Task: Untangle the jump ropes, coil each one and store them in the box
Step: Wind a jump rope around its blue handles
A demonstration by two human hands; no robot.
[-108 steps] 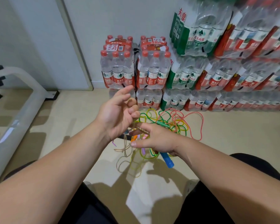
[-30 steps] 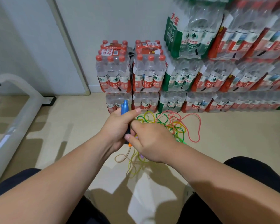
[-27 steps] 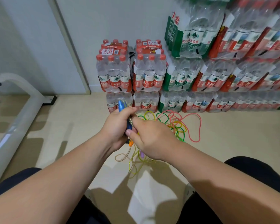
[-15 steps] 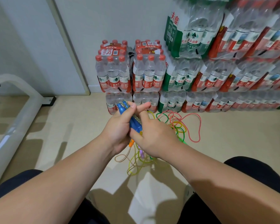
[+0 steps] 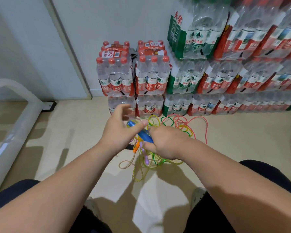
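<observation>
A tangle of jump ropes [image 5: 178, 122] in green, yellow and pink lies on the floor in front of me. My right hand [image 5: 166, 142] grips the lower end of a blue handle [image 5: 144, 136] held above the tangle. My left hand [image 5: 118, 130] is beside the handle's upper end; its fingers are spread and blurred and its thumb lies against the handle. An orange handle [image 5: 136, 147] and a purple handle [image 5: 145, 157] hang below my hands. A beige rope loop [image 5: 126, 164] and yellow-green loops [image 5: 141, 174] trail toward me. No box is in view.
Shrink-wrapped packs of bottled water [image 5: 151, 76] are stacked along the wall behind the ropes and off to the right. A white tubular frame [image 5: 18, 125] stands on the left. My knees in dark trousers [image 5: 262, 179] and a shoe [image 5: 197, 195] are at the bottom.
Both hands gripped the blue handle half a second ago. My left hand has now let go and spread its fingers; my right hand has taken the handle and tilted it down to the right.
</observation>
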